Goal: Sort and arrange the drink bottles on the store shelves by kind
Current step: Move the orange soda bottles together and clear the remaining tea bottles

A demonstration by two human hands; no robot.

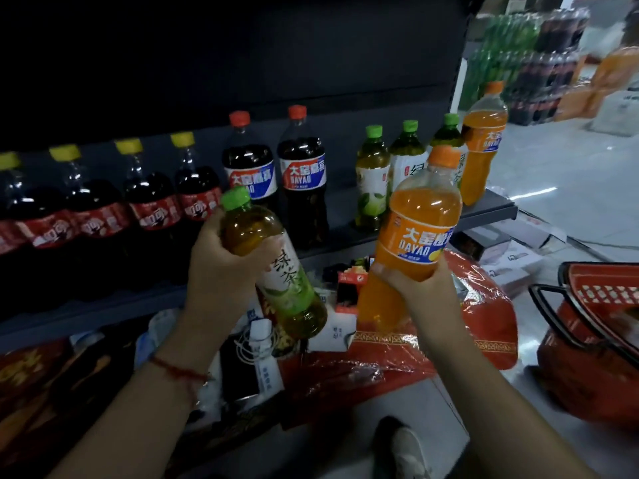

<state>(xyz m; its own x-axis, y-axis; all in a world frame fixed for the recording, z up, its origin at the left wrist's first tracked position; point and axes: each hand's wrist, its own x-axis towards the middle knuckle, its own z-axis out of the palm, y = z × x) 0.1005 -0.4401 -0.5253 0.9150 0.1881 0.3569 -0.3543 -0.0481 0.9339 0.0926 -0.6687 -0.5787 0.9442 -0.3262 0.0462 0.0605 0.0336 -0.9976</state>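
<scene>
1. Your left hand (221, 267) grips a green-capped plastic bottle of amber green tea (273, 264) round its upper body; the bottle tilts, cap toward the shelf, held in the air in front of the shelf edge.
2. Your right hand (420, 288) grips an orange-capped plastic bottle of orange soda (415, 229) at its waist; near upright, also off the shelf.
3. On the dark metal shelf (491, 210): yellow-capped cola bottles (152, 198) at left; two red-capped dark soda bottles (276, 174); three green-capped tea bottles (404, 167); one orange soda bottle (482, 143) at the right end.
4. Judgement: tea belongs beside the tea group, orange beside the end bottle.
5. Risk: your arms may have to cross, since tea is in the left hand but its slot lies right; a sleeve or bottle could knock the standing tea bottles.
6. Risk: the shelved orange bottle stands close to the shelf end; a nudge while you place the second could tip it off.
7. Risk: the tilted tea bottle may slip; grip sits high.
</scene>
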